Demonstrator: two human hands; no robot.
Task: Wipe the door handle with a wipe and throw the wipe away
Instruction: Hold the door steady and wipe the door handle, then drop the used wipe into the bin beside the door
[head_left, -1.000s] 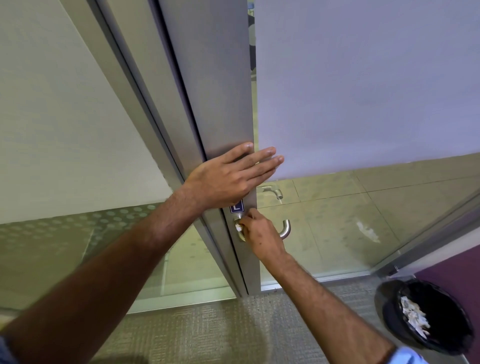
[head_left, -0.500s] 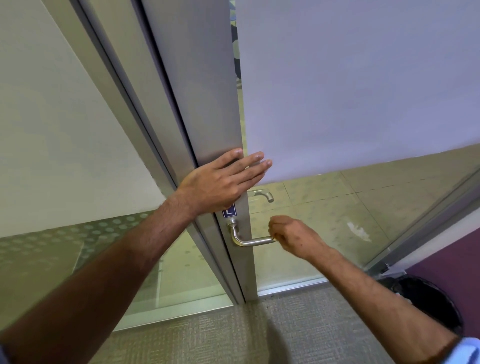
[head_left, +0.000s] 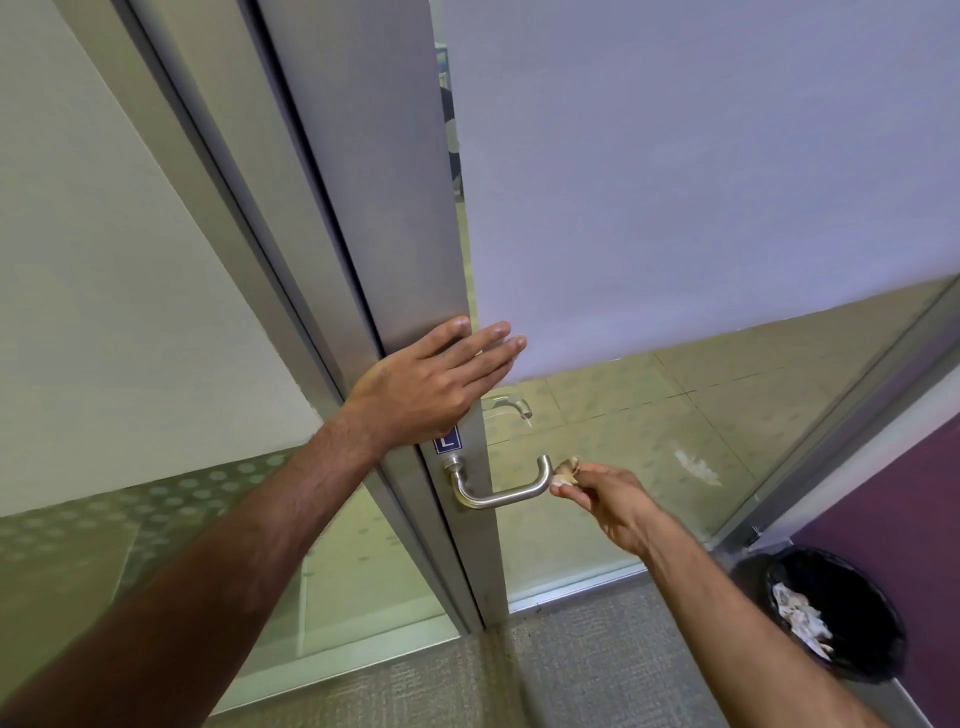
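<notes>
A brushed-metal lever door handle (head_left: 498, 493) sticks out from the grey door stile (head_left: 415, 208), bare along its whole length. My right hand (head_left: 605, 499) is just right of the handle's curved tip, fingers pinched on a small crumpled wipe (head_left: 567, 466) that pokes out above my fingertips beside the tip. My left hand (head_left: 436, 387) lies flat and open against the stile, just above the handle and a small blue label.
A black bin (head_left: 852, 618) with crumpled white wipes inside stands on the carpet at the lower right, by a purple wall. Frosted glass panels flank the door. A second handle (head_left: 511, 405) shows through the glass.
My right hand slid with the wipe from the handle's base out along the lever and now sits past its tip. My left hand stayed on the door.
</notes>
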